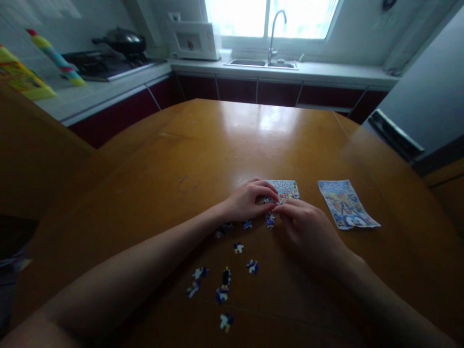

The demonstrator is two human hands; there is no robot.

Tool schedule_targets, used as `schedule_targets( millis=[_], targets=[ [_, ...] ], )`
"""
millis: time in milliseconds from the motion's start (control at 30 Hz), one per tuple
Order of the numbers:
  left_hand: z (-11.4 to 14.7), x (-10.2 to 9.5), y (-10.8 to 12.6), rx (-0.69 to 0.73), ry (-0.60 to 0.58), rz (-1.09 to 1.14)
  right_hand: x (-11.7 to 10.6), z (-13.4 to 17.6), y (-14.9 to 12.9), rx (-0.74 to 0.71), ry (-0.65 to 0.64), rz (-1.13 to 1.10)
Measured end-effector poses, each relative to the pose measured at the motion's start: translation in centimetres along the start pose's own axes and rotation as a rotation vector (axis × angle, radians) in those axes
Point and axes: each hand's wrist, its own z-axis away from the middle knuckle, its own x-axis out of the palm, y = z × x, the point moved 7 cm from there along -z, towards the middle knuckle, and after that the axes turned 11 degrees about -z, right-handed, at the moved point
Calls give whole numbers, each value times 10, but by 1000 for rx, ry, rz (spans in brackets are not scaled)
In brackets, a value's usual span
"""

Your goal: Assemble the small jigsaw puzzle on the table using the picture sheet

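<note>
A partly joined jigsaw puzzle (286,187) with a pale blue top and a crowded colourful picture lies flat on the table. My left hand (250,199) bends over its left side, fingers curled and thumb below, gripping its edge. From the right, my right hand (308,220) meets it with thumb and forefinger pinched together at the lower edge; the puzzle piece there is mostly hidden by the fingertips. Just below hangs a joined blue bit of puzzle (270,221). Nearer me are several loose puzzle pieces, among them a white and blue one (238,248) and a dark one (226,276).
A printed picture sheet (346,203) rests to the right of the puzzle on the brown wooden table (163,159). Beyond the table run a counter with a sink (246,63), a white microwave (195,41) and a stove bearing a lidded wok (125,41). Bottles stand at the left.
</note>
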Motion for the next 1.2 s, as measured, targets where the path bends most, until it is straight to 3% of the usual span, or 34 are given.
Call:
schedule_targets(
  millis=[67,133,333,633,867,1200],
  targets=[
    [0,-1,-1,-10,19,19,-11,0,5,50,111,-34],
    [0,-3,-3,-28,54,33,-13,1,8,85,144,-23],
    [1,-8,-12,-128,136,66,2,4,7,162,44,42],
    [1,-7,-12,-149,128,57,9,13,14,289,-23,209],
    [0,-7,-12,-133,108,50,15,17,7,243,4,232],
    [-1,-8,-10,-134,112,63,18,16,5,297,-41,241]
  ],
)
